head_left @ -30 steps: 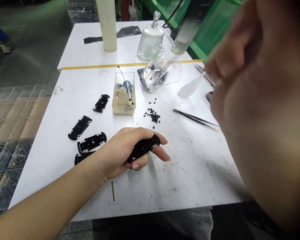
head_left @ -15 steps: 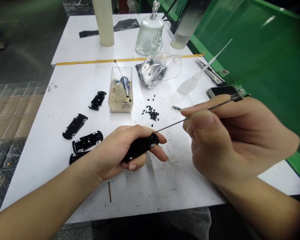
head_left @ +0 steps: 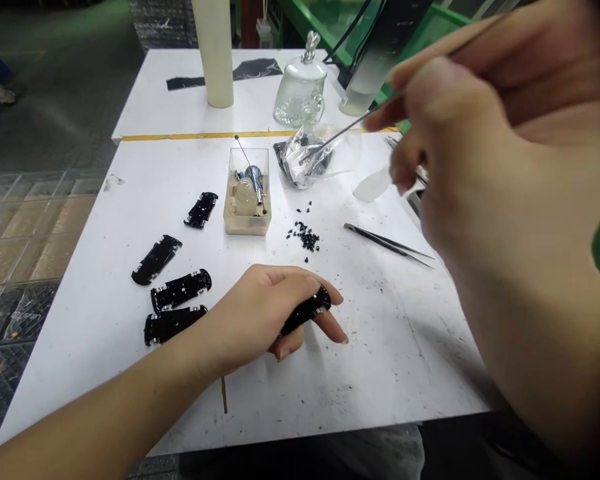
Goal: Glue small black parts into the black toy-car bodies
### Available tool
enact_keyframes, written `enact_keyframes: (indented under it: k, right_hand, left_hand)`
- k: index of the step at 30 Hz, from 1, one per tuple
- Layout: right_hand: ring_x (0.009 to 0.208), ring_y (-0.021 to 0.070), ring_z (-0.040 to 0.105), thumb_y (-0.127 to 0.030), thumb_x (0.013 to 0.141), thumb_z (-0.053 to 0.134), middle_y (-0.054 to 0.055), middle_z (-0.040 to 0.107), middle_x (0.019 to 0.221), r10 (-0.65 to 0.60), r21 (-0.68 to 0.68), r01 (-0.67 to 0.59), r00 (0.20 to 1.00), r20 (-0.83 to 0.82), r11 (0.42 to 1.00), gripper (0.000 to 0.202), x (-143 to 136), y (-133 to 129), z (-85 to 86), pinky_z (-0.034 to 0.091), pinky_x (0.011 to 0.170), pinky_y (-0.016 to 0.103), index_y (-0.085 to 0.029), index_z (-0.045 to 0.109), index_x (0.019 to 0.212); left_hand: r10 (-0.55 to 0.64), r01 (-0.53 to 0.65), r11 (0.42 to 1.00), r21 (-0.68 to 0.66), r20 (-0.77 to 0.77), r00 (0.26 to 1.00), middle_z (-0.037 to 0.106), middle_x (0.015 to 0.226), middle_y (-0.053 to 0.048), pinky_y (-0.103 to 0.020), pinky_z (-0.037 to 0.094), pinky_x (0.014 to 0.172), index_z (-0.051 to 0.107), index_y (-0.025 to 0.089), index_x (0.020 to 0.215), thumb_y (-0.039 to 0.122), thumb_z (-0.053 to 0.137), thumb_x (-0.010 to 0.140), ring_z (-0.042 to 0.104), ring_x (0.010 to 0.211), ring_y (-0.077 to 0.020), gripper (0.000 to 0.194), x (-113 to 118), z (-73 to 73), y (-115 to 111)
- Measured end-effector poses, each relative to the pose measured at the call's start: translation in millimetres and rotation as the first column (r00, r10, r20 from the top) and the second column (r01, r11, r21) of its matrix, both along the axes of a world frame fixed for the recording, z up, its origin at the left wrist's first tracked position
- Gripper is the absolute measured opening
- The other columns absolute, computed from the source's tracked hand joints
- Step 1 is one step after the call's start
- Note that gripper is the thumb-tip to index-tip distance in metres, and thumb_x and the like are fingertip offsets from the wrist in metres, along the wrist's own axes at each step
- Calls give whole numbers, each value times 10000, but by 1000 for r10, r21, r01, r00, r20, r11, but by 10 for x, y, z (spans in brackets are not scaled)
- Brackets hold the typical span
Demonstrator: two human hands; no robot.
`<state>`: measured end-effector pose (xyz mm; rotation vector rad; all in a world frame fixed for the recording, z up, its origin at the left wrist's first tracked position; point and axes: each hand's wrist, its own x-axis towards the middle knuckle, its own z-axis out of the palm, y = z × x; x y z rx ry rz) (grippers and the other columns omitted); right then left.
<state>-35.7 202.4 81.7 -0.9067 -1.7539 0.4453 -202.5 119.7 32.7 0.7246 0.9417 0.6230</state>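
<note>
My left hand (head_left: 253,310) is closed round a glossy black plastic plate (head_left: 306,313), shaped like a toy car base, with the thumb on top and fingers underneath. Part of the plate is hidden by the hand. Raised at the upper right, my right hand (head_left: 500,147) pinches a thin metal rod tool (head_left: 347,127) between thumb and fingers. Its tip points down to the left, apart from the plate. Several similar black plates (head_left: 181,290) lie left of my left hand. Beyond that hand is a small heap of tiny black pieces (head_left: 307,240).
Tweezers (head_left: 387,244) lie right of the pieces. A clear box (head_left: 247,225) holds a small bottle and another rod tool. Behind are a plastic bag (head_left: 305,160), a glass jar (head_left: 300,97) and a tall pale cylinder (head_left: 215,60). A white dropper (head_left: 373,185) is partly hidden.
My right hand has risen up and away, taking the rod's tip off the black plate. The tweezers now show fully. My left hand still holds the plate, slightly lower and further right in view.
</note>
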Motion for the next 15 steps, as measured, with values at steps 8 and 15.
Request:
enact_keyframes:
  k: [8, 15]
  right_hand:
    - [681, 122, 653, -182, 960, 634, 32, 730, 898, 177, -18, -176, 979, 98, 984, 99, -394, 301, 15, 505, 614, 289, -187, 653, 863]
    - [601, 105, 526, -231, 948, 642, 5, 730, 818, 137, -90, -110, 906, 400, 990, 122, -546, 387, -174, 406, 661, 305, -174, 745, 916]
  left_hand:
    - [2, -2, 1000, -26, -22, 1000, 783, 814, -76, -199, 285, 412, 704, 143, 923, 262, 505, 996, 396, 366, -23, 244, 47, 37, 5]
    - [67, -64, 995, -73, 32, 997, 780, 832, -88, -178, 278, 379, 697, 144, 1014, 308, 519, 1005, 450, 383, -43, 243, 38, -19, 10]
